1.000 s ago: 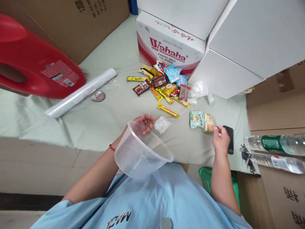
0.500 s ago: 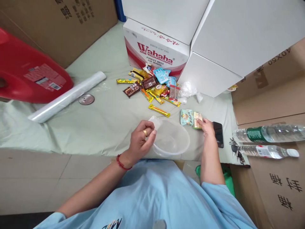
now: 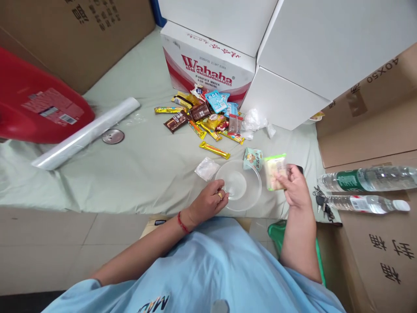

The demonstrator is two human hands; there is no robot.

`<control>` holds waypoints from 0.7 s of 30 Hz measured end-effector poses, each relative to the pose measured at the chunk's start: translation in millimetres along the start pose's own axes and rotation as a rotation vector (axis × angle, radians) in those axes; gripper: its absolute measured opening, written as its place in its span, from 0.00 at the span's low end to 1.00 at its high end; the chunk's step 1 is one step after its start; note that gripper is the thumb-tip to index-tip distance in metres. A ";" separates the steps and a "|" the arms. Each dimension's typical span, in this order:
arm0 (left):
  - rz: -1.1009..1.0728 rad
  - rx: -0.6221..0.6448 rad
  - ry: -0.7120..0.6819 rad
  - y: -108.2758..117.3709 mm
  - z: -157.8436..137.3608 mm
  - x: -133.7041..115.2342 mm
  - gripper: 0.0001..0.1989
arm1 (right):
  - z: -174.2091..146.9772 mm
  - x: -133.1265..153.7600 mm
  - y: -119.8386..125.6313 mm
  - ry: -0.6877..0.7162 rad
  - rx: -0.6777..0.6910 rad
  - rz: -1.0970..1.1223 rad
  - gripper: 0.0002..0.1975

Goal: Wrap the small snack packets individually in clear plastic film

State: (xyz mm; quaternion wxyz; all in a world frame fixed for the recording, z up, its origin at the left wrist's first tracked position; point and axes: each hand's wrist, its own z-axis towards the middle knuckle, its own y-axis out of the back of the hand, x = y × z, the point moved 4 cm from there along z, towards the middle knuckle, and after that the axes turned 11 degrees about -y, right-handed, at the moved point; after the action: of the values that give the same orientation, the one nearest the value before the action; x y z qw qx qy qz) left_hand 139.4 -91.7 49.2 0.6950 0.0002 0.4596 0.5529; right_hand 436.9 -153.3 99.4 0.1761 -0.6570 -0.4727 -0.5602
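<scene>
My left hand point(image 3: 208, 201) is closed on the left rim of a clear plastic bowl point(image 3: 246, 201). Held between the thumb and fingers of my right hand point(image 3: 296, 189) is a small pale snack packet point(image 3: 275, 170) with green edges, raised just right of the bowl. A mint-green snack packet point(image 3: 253, 156) lies behind the bowl, its lower part overlapped by the clear rim. To the bowl's left rests a crumpled clear plastic wrapper point(image 3: 207, 168). Farther back is a pile of wrapped snacks, with a yellow snack stick point(image 3: 214, 150) in front and a brown cocoa packet point(image 3: 176, 121) at its left.
A roll of plastic film point(image 3: 87, 132), a round metal disc point(image 3: 113, 136) and a red jug point(image 3: 42, 100) stand or lie on the left. White plastic point(image 3: 254, 120) sits by the Wahaha box point(image 3: 208, 65). Keys point(image 3: 322, 204) and two water bottles point(image 3: 374, 179) are at right.
My right hand has lifted the pale packet off the table and turned it upright. My left hand has moved right and down to the bowl's rim, leaving the clear wrapper in view.
</scene>
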 end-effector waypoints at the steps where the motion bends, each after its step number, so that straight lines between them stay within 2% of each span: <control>1: 0.005 -0.003 0.005 -0.8 0.0 0.5 0.13 | -13.0 7.0 -15.8 -0.013 0.124 -0.075 0.26; 3: 0.022 -0.010 0.001 -1.8 -0.4 0.4 0.13 | -34.8 15.7 -52.5 -0.014 0.317 -0.262 0.21; 6: 0.062 -0.053 -0.022 0.4 -2.8 -2.4 0.08 | -48.8 18.7 -100.1 0.062 0.303 -0.643 0.13; 9: 0.140 -0.148 -0.051 7.0 -6.4 -7.3 0.02 | -49.7 13.2 -129.8 0.057 0.301 -0.936 0.11; 13: 0.175 -0.192 -0.068 9.4 -8.6 -10.8 0.07 | -47.7 11.9 -142.6 0.152 0.295 -1.190 0.13; 16: 0.167 -0.195 -0.077 5.6 -9.2 -10.3 0.10 | -47.3 13.4 -145.7 0.243 0.261 -1.282 0.12; 19: 0.159 -0.222 -0.072 4.4 -11.8 -8.0 0.15 | -47.1 15.5 -142.4 0.322 0.269 -1.218 0.11; 21: 0.159 -0.245 -0.060 8.2 -14.2 -5.9 0.19 | -44.0 20.0 -128.7 0.411 0.234 -1.015 0.13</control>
State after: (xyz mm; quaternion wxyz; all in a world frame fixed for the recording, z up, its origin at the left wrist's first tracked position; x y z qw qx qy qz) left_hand 124.2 -100.3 49.0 0.6572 -0.0316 0.3664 0.6579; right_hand 305.0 -115.1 92.7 0.0447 -0.2003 -0.7448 -0.6350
